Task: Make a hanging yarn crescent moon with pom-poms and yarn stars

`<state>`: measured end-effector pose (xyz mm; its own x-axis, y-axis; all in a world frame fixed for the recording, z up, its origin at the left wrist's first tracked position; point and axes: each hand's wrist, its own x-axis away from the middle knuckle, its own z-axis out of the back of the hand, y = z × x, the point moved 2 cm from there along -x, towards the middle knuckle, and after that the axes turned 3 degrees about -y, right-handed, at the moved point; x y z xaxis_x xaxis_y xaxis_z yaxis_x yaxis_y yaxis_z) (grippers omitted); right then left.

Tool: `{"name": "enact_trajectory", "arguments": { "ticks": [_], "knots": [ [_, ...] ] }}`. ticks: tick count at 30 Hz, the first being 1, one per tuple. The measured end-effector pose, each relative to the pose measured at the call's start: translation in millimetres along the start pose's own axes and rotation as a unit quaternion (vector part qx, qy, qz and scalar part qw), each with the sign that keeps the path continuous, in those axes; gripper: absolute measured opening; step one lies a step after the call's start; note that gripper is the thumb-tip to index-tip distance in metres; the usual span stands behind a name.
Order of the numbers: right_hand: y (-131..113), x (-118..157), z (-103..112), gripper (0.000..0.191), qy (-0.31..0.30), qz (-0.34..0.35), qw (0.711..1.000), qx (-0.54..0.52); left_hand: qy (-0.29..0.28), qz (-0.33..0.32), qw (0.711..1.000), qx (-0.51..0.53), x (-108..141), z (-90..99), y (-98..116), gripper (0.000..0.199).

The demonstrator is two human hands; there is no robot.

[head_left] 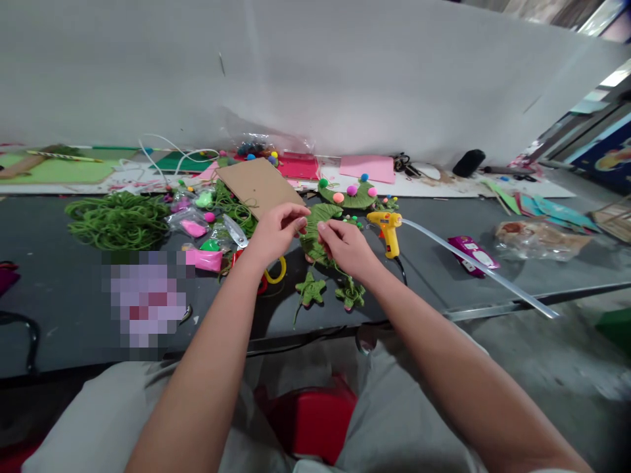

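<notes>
My left hand (279,231) and my right hand (346,248) face each other over a green yarn-wrapped piece (315,236), which lies partly behind them. The thumb and fingertips of each hand are pinched together; whatever is between them is too small to make out. Close in front of my hands, two green yarn stars (311,290) lie on the table, one with a loose tail. Beyond my right hand is a green crescent (359,197) with coloured pompoms along it. A yellow glue gun (387,230) with a long clear glue stick rests to the right.
A brown cardboard sheet (261,185) lies behind my left hand. Left of it are a green yarn heap (118,220), small bags and scissors with yellow and red handles (276,270). A purple packet (473,255) and a plastic bag (539,238) lie right. The table's front edge is near my knees.
</notes>
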<state>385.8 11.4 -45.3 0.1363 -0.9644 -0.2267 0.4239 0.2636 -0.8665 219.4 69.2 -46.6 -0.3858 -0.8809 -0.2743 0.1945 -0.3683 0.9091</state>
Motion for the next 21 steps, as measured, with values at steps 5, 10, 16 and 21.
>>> {"name": "enact_trajectory", "arguments": {
  "ticks": [5, 10, 16, 21],
  "knots": [
    [2.3, -1.8, -3.9, 0.04, -0.016, -0.036, 0.996, -0.075, 0.024, -0.008, 1.0, 0.013, -0.8, 2.8, -1.4, 0.02],
    [-4.0, 3.4, -4.5, 0.023, 0.046, 0.021, 0.999, -0.021, 0.031, 0.0, 0.999, 0.031, -9.1, 6.2, -7.5, 0.022],
    [-4.7, 13.1, -7.2, 0.023, 0.069, 0.067, 0.976, 0.194, -0.012, -0.006, 0.999, -0.038, -21.5, 1.8, -22.3, 0.021],
    [-0.9, 15.7, -12.0, 0.021, 0.075, 0.105, 0.946, 0.298, -0.056, -0.011, 0.994, -0.088, -33.3, 3.5, -26.4, 0.02]
  ]
}}
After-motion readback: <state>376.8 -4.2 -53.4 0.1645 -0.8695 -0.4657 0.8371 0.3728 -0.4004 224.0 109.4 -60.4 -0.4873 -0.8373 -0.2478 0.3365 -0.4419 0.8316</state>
